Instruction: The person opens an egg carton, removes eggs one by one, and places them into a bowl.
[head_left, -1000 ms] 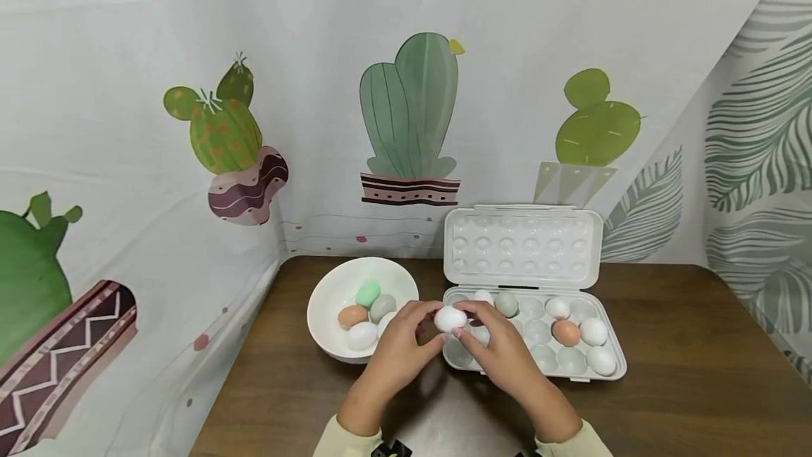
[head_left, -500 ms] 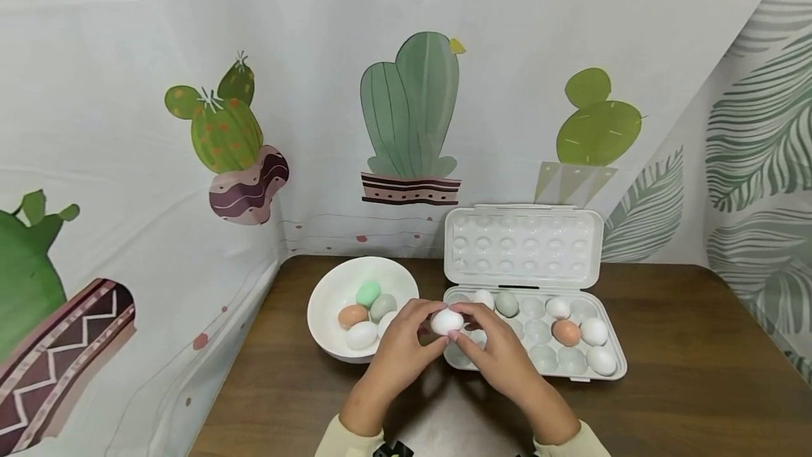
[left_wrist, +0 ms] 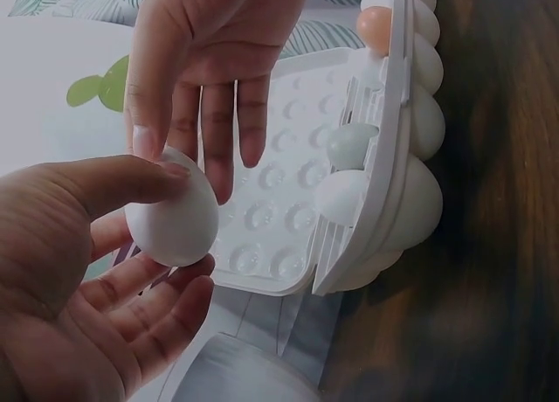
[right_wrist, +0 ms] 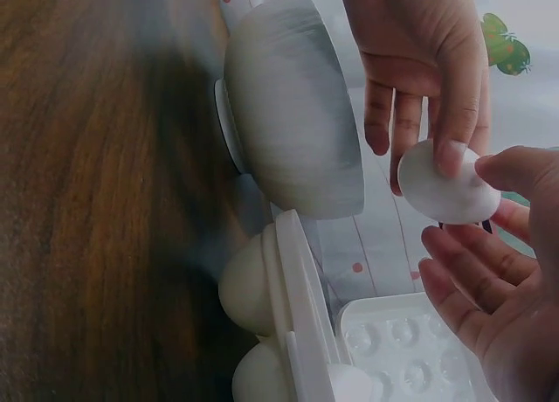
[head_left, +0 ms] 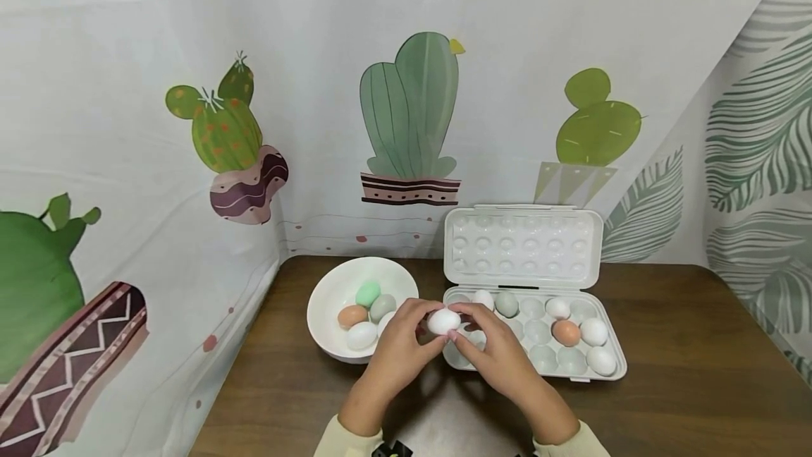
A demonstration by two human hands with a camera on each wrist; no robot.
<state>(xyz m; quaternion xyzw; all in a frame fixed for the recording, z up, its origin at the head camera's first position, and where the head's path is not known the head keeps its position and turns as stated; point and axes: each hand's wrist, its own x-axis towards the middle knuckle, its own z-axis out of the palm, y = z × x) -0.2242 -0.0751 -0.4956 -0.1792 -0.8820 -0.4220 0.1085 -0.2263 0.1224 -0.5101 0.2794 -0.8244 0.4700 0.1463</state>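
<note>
A white egg (head_left: pixel 444 321) is held up between both hands, in front of the egg carton's left end. My left hand (head_left: pixel 401 340) pinches its left side with thumb and fingers. From the other side my right hand (head_left: pixel 495 340) pinches it too, its thumb low on the shell. In the left wrist view the left thumb lies across the egg (left_wrist: pixel 175 218). The open white egg carton (head_left: pixel 614 365) stands at the right, its cups holding several white eggs, a grey-green egg (head_left: pixel 507 305) and an orange-brown egg (head_left: pixel 566 333). The hands hide part of its left cups.
Left of the hands stands a white bowl (head_left: pixel 326 302) with a mint-green egg (head_left: pixel 368 293), a grey-green egg (head_left: pixel 383 307), a brown egg (head_left: pixel 352 316) and white eggs. The carton's lid (head_left: pixel 523 245) leans upright near the cactus-print cloth behind the brown wooden table (head_left: pixel 685 344).
The white egg has shifted slightly left between the fingers, toward the left hand. Both hands stay nearly in place; bowl and carton have not moved.
</note>
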